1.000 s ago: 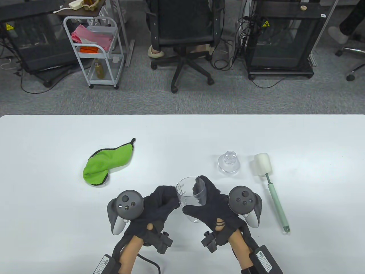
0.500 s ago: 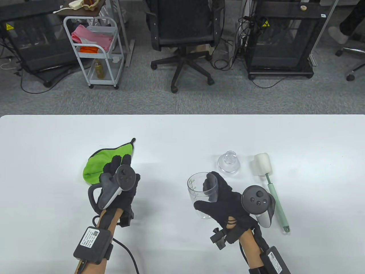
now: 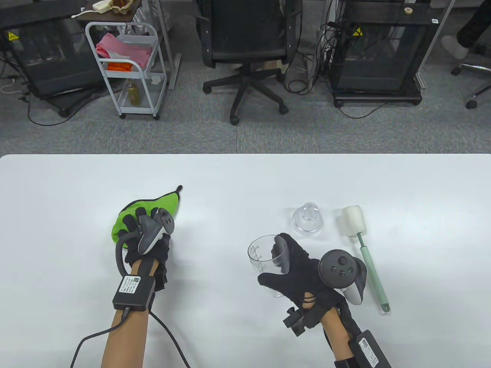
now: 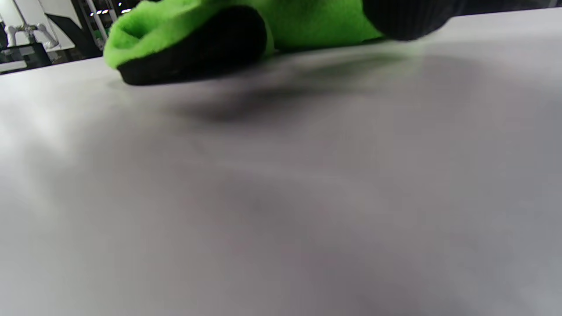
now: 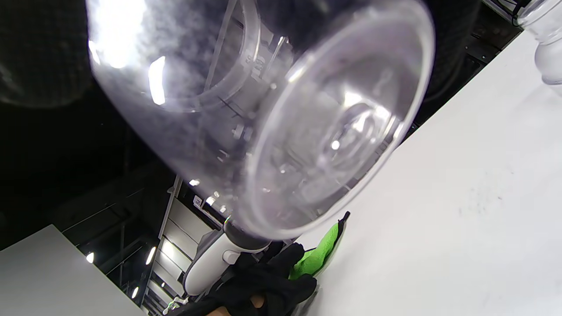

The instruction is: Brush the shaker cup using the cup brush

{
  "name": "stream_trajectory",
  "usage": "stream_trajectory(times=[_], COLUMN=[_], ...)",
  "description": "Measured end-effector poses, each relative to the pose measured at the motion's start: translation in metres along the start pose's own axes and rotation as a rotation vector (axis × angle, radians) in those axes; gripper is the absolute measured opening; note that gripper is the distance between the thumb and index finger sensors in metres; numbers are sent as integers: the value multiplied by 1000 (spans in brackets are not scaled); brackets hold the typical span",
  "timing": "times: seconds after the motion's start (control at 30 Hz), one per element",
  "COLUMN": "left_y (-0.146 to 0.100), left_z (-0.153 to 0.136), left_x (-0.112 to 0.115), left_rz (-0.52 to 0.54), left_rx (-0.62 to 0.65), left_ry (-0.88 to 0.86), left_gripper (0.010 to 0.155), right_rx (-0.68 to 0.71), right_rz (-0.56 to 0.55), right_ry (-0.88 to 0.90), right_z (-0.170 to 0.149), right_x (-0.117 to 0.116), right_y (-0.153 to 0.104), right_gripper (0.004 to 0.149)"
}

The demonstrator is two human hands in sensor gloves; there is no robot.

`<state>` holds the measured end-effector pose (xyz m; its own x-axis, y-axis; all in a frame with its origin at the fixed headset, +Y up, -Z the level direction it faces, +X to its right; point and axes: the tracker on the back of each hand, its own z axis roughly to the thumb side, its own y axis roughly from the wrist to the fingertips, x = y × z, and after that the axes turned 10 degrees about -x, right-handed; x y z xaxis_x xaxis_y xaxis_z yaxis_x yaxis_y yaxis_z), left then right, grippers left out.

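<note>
My right hand (image 3: 293,266) grips the clear shaker cup (image 3: 264,260) around its side and holds it above the table, right of centre. In the right wrist view the cup's round base (image 5: 316,145) fills the frame, lifted off the white table. The cup brush (image 3: 364,245), white sponge head and pale green handle, lies on the table just right of my right hand. My left hand (image 3: 144,230) rests on the green cloth (image 3: 126,224) at the left, fingers spread over it. The left wrist view shows the cloth (image 4: 246,26) under a gloved fingertip (image 4: 408,19).
The clear cup lid (image 3: 307,219) stands upright behind my right hand, left of the brush's sponge. The white table (image 3: 230,184) stretches behind. An office chair (image 3: 249,46) and a cart (image 3: 126,69) stand on the floor beyond the far edge.
My left hand let go of the cup, swung left and came down onto the green cloth. My right hand carried the cup slightly right and keeps holding it.
</note>
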<state>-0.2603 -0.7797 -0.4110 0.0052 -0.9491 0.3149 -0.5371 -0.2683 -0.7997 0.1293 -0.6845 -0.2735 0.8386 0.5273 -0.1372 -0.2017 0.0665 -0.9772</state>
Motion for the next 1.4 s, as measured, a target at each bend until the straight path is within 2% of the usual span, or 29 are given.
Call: stream_trajectory(times=[0.1, 0.17, 0.3, 0.4, 0.53, 0.63, 0.73, 0.83, 0.93, 1.07, 1.23, 1.4], left_y=[5, 5, 3, 0, -12, -24, -33, -52, -74, -110, -152, -189], left_z=[4, 7, 10, 12, 22, 25, 19, 8, -2, -7, 0, 16], left_x=[1, 0, -9, -10, -10, -13, -19, -32, -51, -74, -82, -71], left_rz=[-49, -42, 73, 101, 191, 253, 205, 217, 203, 132, 116, 8], left_rx=[-12, -5, -53, -48, -3, 54, 113, 162, 232, 362, 525, 722], left_ry=[-22, -21, 60, 94, 246, 329, 364, 271, 81, -225, -431, -679], left_gripper=[70, 68, 73, 74, 54, 48, 44, 45, 45, 45, 45, 46], right_rx=[-6, -11, -21, -23, -19, -16, -17, -28, -35, -45, -20, 18], right_rz=[-4, -6, -10, -9, -15, -24, -14, -25, -31, -48, -67, -54], right_ry=[-3, -10, -1, -4, -16, -11, 10, 21, 15, 15, 34, 49], right_z=[-2, -4, -6, -6, -6, -5, -5, -6, -7, -6, -2, 8], right_x=[2, 3, 4, 4, 4, 6, 8, 9, 10, 11, 8, 1], right_y=[0, 0, 1, 1, 0, -2, -3, -3, -3, -3, -5, -8], right_gripper=[106, 106, 106, 106, 106, 106, 106, 106, 106, 106, 108, 108])
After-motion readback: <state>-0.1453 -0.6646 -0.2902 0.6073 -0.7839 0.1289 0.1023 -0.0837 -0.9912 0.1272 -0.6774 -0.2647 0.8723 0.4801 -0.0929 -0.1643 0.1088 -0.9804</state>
